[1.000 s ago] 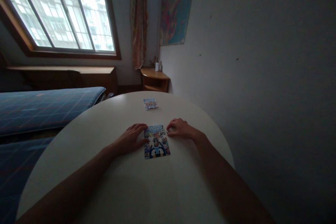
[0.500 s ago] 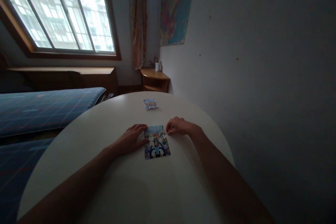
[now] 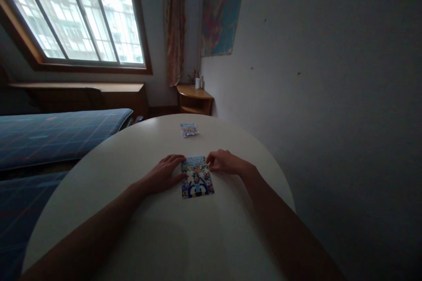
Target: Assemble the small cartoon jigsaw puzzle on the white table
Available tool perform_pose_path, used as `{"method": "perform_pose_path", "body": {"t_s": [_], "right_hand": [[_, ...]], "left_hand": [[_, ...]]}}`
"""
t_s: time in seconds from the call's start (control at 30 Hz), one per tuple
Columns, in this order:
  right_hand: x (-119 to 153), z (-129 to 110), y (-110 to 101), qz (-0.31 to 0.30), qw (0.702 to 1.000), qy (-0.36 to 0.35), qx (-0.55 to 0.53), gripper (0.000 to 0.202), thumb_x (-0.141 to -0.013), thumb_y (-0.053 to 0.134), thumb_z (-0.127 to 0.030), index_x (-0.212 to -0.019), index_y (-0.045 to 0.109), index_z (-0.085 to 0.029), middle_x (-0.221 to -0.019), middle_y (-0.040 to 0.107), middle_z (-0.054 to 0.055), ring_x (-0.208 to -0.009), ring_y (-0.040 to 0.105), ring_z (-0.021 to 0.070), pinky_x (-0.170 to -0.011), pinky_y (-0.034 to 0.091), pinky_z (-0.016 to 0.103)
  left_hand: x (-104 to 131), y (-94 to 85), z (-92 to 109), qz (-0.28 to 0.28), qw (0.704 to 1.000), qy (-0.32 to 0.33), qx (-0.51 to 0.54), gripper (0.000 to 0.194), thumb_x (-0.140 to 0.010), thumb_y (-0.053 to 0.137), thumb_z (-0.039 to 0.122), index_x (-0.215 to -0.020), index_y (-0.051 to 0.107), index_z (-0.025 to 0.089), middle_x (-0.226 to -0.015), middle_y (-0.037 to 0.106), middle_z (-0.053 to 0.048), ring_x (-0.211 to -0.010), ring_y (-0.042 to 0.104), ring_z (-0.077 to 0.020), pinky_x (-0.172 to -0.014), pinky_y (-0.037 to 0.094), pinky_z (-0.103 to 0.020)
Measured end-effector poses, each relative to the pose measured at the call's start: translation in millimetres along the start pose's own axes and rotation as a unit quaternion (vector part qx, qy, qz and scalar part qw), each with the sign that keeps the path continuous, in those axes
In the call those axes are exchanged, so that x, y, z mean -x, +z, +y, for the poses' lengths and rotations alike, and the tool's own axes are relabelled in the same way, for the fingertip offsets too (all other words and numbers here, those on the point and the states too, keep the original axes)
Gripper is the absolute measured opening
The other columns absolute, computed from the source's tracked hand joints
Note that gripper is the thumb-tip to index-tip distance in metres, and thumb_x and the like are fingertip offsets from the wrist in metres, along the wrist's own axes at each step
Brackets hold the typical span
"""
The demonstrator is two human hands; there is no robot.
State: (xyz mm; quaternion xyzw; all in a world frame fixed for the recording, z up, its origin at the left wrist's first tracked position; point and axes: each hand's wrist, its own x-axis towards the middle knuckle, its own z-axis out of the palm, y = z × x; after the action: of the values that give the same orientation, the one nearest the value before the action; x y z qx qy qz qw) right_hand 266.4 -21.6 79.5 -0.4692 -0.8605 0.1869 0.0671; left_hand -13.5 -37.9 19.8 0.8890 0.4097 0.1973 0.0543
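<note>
A colourful cartoon picture sheet (image 3: 198, 178) with a blue dog's face along its near end lies flat on the white round table. Some white patches show in its middle. My left hand (image 3: 168, 171) rests at the sheet's left edge, fingers stretched out, the fingertips and thumb touching it. At the upper right edge is my right hand (image 3: 221, 161), its fingers bent and drawn together. Whatever lies between those fingertips, if anything, is too small to make out. Farther back on the table lies a smaller printed packet or card (image 3: 189, 130), slightly crumpled.
The white round table (image 3: 138, 232) has a plain wall (image 3: 316, 131) on its right. To the left is a blue plaid mattress (image 3: 62, 136). A wooden corner shelf (image 3: 195, 93) with small items stands behind, below a curtain and a wall map (image 3: 221, 15).
My right hand has shifted slightly left, its fingertips now at the sheet's upper right edge. My left hand and the sheet stay in place.
</note>
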Motion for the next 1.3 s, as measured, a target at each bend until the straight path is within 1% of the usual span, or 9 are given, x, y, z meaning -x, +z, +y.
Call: {"method": "perform_pose_path", "body": {"t_s": [0.1,0.2,0.3,0.4,0.5,0.6,0.73,1.03,1.3], "right_hand": [[2,9,10,0.009,0.994,-0.037,-0.104,0.015,-0.079,0.07,-0.024,-0.092,0.073,-0.018,-0.095,0.074,0.006,-0.087,0.068,0.0185,-0.079,0.048,0.027],[3,11,17,0.059,0.983,-0.069,-0.159,0.015,-0.084,0.066,-0.029,-0.09,0.073,-0.018,-0.094,0.074,0.005,-0.089,0.067,0.0175,-0.083,0.048,0.028],[1,0,22,0.1,0.979,-0.078,-0.158,0.017,-0.086,0.064,-0.028,-0.096,0.074,-0.019,-0.096,0.074,0.005,-0.089,0.067,0.0166,-0.085,0.047,0.028],[-2,-19,27,0.123,0.984,-0.068,-0.111,0.02,-0.088,0.061,-0.025,-0.103,0.074,-0.021,-0.1,0.074,0.006,-0.092,0.066,0.0174,-0.085,0.046,0.029],[-5,-33,35,0.143,0.985,-0.063,-0.075,0.022,-0.087,0.063,-0.026,-0.106,0.073,-0.024,-0.094,0.075,0.004,-0.09,0.065,0.0181,-0.083,0.046,0.029],[-9,-37,43,0.148,0.985,-0.066,-0.063,0.019,-0.087,0.063,-0.027,-0.101,0.075,-0.025,-0.09,0.075,0.002,-0.089,0.065,0.0178,-0.083,0.045,0.029],[-12,-36,49,0.144,0.985,-0.075,-0.058,0.018,-0.087,0.064,-0.028,-0.1,0.076,-0.026,-0.093,0.076,0.002,-0.093,0.064,0.0182,-0.085,0.045,0.028],[-15,-35,54,0.141,0.983,-0.098,-0.063,0.02,-0.088,0.063,-0.025,-0.104,0.075,-0.025,-0.099,0.076,0.004,-0.095,0.063,0.0178,-0.088,0.045,0.028],[-15,-32,55,0.14,0.982,-0.103,-0.073,0.02,-0.088,0.063,-0.025,-0.103,0.076,-0.026,-0.099,0.075,0.002,-0.098,0.063,0.0177,-0.091,0.044,0.029]], "left_hand": [[0,1.0,-1,0.003,1.0,-0.001,0.0,0.055,-0.091,0.05,0.056,-0.135,0.048,0.023,-0.139,0.052,-0.01,-0.129,0.046,-0.0281,-0.109,0.038,-0.046],[0,1.9,-2,-0.001,1.0,-0.003,-0.002,0.054,-0.091,0.05,0.055,-0.135,0.048,0.022,-0.14,0.051,-0.01,-0.129,0.046,-0.0281,-0.11,0.037,-0.046],[0,1.5,-2,-0.004,1.0,0.0,0.0,0.053,-0.091,0.051,0.053,-0.134,0.049,0.023,-0.14,0.051,-0.01,-0.13,0.045,-0.0283,-0.11,0.037,-0.046],[1,0.2,-1,-0.005,1.0,0.002,0.003,0.05,-0.091,0.051,0.05,-0.133,0.05,0.022,-0.14,0.051,-0.01,-0.13,0.045,-0.0281,-0.109,0.037,-0.046],[1,-0.3,0,-0.005,1.0,0.003,0.002,0.049,-0.091,0.052,0.05,-0.132,0.05,0.023,-0.14,0.051,-0.01,-0.13,0.045,-0.0282,-0.109,0.037,-0.047],[1,0.3,-1,-0.007,1.0,0.004,0.005,0.049,-0.091,0.052,0.05,-0.132,0.051,0.024,-0.139,0.051,-0.01,-0.13,0.045,-0.0288,-0.109,0.037,-0.048],[1,0.6,-2,-0.008,1.0,0.002,0.001,0.048,-0.091,0.051,0.05,-0.132,0.051,0.024,-0.14,0.051,-0.009,-0.13,0.045,-0.0281,-0.11,0.037,-0.046],[0,0.4,-1,-0.003,1.0,0.004,-0.002,0.046,-0.092,0.052,0.047,-0.131,0.051,0.023,-0.139,0.052,-0.009,-0.129,0.045,-0.0276,-0.109,0.037,-0.046],[0,-1.9,1,-0.01,1.0,0.001,-0.001,0.048,-0.092,0.051,0.05,-0.131,0.052,0.023,-0.139,0.051,-0.01,-0.129,0.046,-0.0278,-0.109,0.037,-0.046]]}}
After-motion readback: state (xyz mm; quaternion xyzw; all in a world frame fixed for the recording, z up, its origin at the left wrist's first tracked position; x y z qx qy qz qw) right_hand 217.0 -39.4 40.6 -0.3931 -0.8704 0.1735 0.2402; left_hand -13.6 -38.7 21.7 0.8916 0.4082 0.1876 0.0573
